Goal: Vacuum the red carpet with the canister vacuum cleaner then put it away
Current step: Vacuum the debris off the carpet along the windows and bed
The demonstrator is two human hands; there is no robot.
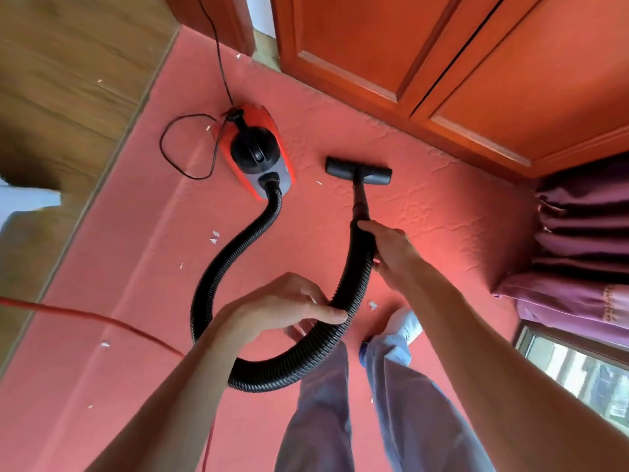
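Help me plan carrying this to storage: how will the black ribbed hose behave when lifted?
Probably floppy: the hose curves in a wide loop from the canister round to the left hand and right hand. Likely light for its length, being ribbed plastic by the look. Pulling it may drag the canister, since it plugs into its front.

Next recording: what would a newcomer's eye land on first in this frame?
The black hose loops across the middle, held by the left hand at its bend and gripped by the right hand higher up. Beyond, the red vacuum cleaner sits on the red carpet, the nozzle to its right. White scraps dot the carpet.
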